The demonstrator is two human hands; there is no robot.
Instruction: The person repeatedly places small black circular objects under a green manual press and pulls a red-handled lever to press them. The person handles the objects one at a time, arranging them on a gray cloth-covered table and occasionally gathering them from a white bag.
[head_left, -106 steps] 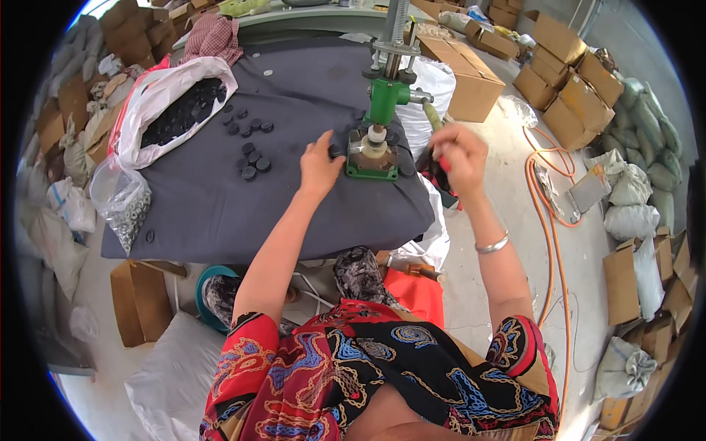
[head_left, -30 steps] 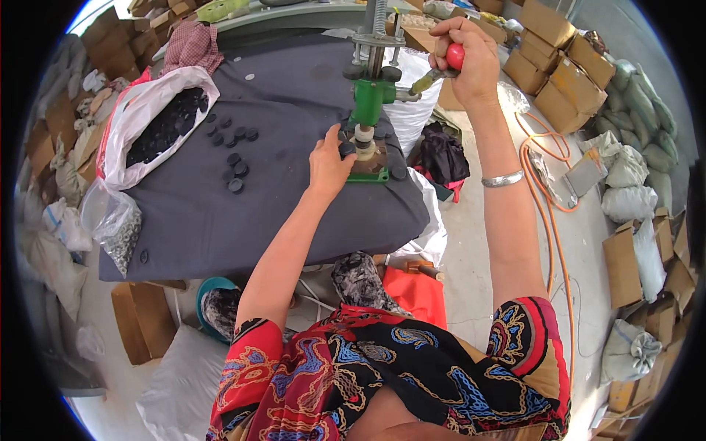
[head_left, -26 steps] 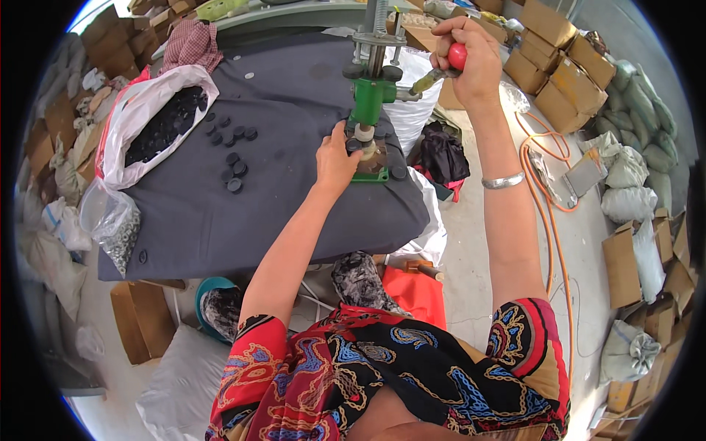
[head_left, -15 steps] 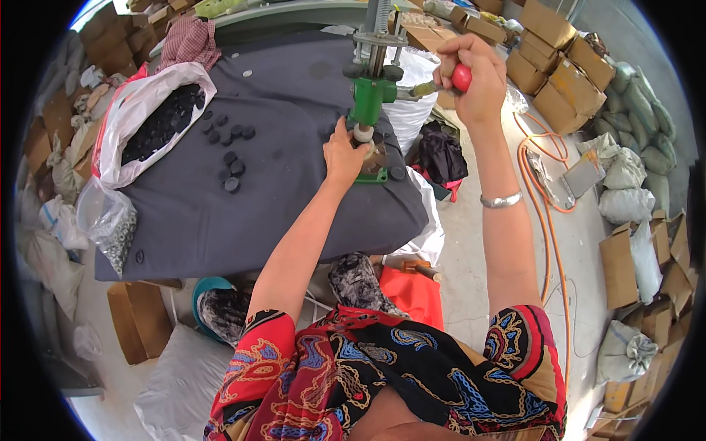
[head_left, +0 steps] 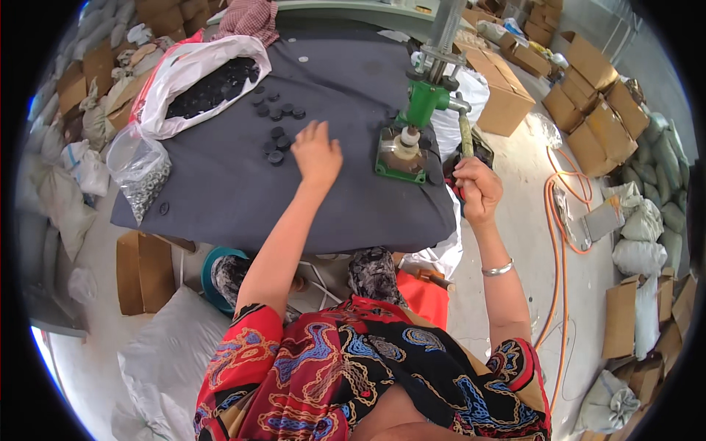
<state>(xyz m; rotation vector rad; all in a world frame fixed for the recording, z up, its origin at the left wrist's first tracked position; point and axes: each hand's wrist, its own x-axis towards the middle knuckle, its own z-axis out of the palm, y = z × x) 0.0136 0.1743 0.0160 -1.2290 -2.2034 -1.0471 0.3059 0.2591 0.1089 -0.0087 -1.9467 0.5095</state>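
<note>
My right hand is closed around the end of the lever of a green hand press. The lever slants from the press toward me, its knob mostly hidden by my fingers. Under the press's ram, a whitish round tip sits close above the base; whether it touches a part there I cannot tell. My left hand hovers over the dark cloth-covered table, fingers apart and holding nothing visible. Just left of it lie several loose black round caps.
A white sack full of black pieces lies open at the table's left. Near it hangs a clear bag of small metal parts. Cardboard boxes stand beyond the press, and an orange hose runs along the floor at right.
My left hand has left the press's base and moved left toward the loose caps. My right hand has swung the lever down toward me. The whole view has shifted somewhat.
</note>
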